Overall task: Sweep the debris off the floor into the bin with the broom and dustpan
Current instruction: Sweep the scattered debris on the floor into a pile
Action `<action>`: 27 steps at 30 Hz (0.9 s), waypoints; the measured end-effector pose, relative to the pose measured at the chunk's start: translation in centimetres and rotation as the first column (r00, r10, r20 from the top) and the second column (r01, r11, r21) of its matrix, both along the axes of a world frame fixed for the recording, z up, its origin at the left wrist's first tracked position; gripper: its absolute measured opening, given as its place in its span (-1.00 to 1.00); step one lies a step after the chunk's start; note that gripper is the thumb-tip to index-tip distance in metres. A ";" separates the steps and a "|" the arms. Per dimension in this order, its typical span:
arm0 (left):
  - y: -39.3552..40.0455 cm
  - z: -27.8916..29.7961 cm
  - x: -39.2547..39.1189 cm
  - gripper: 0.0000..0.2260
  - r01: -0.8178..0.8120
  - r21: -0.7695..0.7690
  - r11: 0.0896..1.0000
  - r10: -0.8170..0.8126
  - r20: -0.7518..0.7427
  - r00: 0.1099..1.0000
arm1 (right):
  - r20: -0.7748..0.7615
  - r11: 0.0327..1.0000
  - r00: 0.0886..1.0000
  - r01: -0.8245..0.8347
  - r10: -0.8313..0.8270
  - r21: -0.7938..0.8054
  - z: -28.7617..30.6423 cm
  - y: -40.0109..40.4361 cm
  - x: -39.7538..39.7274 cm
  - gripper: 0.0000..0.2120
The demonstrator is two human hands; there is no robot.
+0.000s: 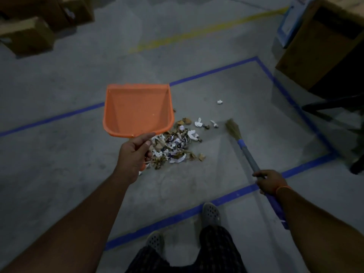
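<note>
My left hand (136,154) grips the handle of an orange dustpan (137,111), held above the floor with its scoop facing away from me and nothing in it. A pile of debris (175,146), torn paper and dry leaves, lies on the grey floor just right of that hand. Scattered white scraps (220,101) lie beyond the pile. My right hand (270,182) holds the grey and blue handle of a broom (233,130), whose straw head rests on the floor right of the pile.
Blue tape lines (216,70) mark a rectangle on the floor around the debris. Cardboard boxes (25,36) stand at the back left. An open-topped brown box (323,46) stands at the back right beside dark furniture legs (334,107). My feet in grey clogs (210,213) are at the near edge.
</note>
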State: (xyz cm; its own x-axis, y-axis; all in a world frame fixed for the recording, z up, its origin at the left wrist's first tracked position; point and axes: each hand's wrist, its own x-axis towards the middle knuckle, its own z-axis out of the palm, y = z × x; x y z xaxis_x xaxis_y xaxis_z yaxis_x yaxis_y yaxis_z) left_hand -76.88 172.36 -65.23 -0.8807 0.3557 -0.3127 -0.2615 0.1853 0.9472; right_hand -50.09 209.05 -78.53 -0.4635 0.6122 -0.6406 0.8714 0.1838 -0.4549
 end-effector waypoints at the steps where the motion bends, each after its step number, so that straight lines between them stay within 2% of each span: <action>1: 1.1 -0.6 0.4 -0.75 -0.009 0.009 1.000 0.009 0.005 1.000 | 0.009 0.999 0.999 -0.053 0.053 -0.005 -1.0 1.2 -0.6 -0.76; 6: 6.4 -1.8 1.7 -0.74 -0.025 -0.017 1.000 0.026 0.035 0.999 | 0.003 0.972 0.974 -0.225 0.226 -0.075 -0.8 3.2 -2.1 -0.75; 11: 10.6 0.0 1.1 -0.75 -0.029 0.017 0.999 0.028 0.019 0.999 | -0.101 0.969 0.977 -0.201 0.188 -0.141 0.9 5.7 1.3 -0.70; 15: 12.8 0.9 0.1 -0.74 -0.041 0.026 0.999 0.041 0.018 0.999 | -0.110 0.980 0.978 -0.184 0.175 -0.081 1.6 8.9 1.2 -0.67; 19: 13.6 0.7 -0.6 -0.73 -0.063 0.031 0.998 0.062 0.033 0.998 | -0.102 0.979 0.975 -0.191 0.198 0.070 1.5 13.0 -2.1 -0.68; 24: 13.7 -0.1 -1.0 -0.73 -0.076 -0.023 0.997 0.077 0.048 0.996 | -0.075 0.988 0.986 -0.143 0.147 0.065 0.9 17.9 -8.7 -0.75; 27: 13.5 -0.8 -1.4 -0.74 -0.093 -0.055 0.994 0.096 0.053 0.994 | -0.019 0.981 0.981 -0.190 0.191 0.047 0.7 20.2 -12.7 -0.76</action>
